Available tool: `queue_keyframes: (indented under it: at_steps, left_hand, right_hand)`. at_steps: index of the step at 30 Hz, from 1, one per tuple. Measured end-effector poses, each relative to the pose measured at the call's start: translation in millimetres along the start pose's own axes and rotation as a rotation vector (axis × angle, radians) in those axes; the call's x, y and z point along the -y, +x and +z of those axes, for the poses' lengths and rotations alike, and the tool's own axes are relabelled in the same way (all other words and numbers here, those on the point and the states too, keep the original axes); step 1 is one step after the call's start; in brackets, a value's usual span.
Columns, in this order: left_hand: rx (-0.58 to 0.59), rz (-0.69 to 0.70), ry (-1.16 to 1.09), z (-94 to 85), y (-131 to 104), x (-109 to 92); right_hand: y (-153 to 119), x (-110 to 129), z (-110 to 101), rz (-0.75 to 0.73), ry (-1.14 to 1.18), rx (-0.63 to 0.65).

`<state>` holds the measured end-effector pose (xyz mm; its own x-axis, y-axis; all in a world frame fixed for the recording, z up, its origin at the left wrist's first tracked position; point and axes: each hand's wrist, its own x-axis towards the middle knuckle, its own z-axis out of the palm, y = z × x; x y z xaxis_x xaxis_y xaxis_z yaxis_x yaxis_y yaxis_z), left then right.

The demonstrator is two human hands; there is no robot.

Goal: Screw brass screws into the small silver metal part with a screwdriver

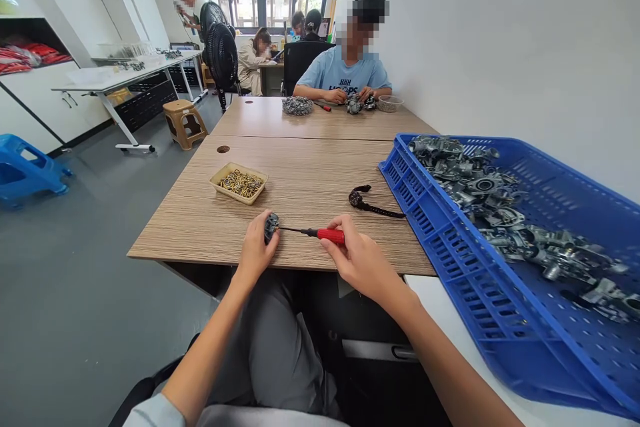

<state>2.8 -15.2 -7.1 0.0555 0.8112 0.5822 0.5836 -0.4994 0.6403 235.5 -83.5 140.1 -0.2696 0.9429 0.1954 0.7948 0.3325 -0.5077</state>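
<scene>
My left hand (257, 243) is closed around a small grey metal casting (271, 227) close to the table's front edge. In my right hand (359, 255) is a screwdriver (331, 235) with a red and black handle, lying level and pointing left. Its thin shaft reaches the casting, and the tip meets the side facing right; the exact contact is too small to make out. Beyond my left hand stands a cream tray (215, 181) of brass-coloured screws (241, 183).
A black wristwatch (356, 199) lies beside a blue crate (450, 240) of metal castings (480, 180) on the right. Across the wood-grain table (310, 167), a person in a blue shirt (345, 73) handles metal parts near a clear tub (390, 103). A fan (221, 53) stands behind.
</scene>
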Motion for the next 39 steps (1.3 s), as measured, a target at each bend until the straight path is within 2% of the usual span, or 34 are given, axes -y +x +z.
queue_keyframes:
  at_steps: [4,9,15,22,27,32,36,39]
  left_hand:
    - [-0.009,0.002,0.011,0.6,0.0,0.3]
    - [-0.007,0.003,0.011,0.9,0.1,1.6]
    - [-0.004,-0.002,0.006,1.0,-0.4,1.8]
    - [-0.001,0.0,0.008,0.4,0.0,1.9]
    - [-0.004,-0.005,0.004,0.6,-0.2,1.4]
    - [-0.008,-0.003,0.011,1.5,-0.7,2.5]
    - [-0.009,0.006,0.019,1.6,-0.8,3.0]
    - [-0.008,0.007,0.012,1.2,-0.6,2.7]
  right_hand:
    - [1.2,-0.8,-0.6,0.065,-0.06,-0.031]
    - [-0.2,1.0,-0.6,-0.031,0.04,0.021]
    - [0.4,1.2,1.6,0.063,-0.089,-0.038]
    - [-0.6,2.5,-0.7,-0.04,0.039,0.027]
    - [-0.1,1.9,0.7,0.053,-0.046,-0.017]
    - [-1.3,1.4,0.5,-0.041,0.047,0.028]
    - [-0.6,0.4,1.6,0.029,-0.022,-0.031]
    - [-0.5,0.2,1.6,0.039,-0.028,-0.02]
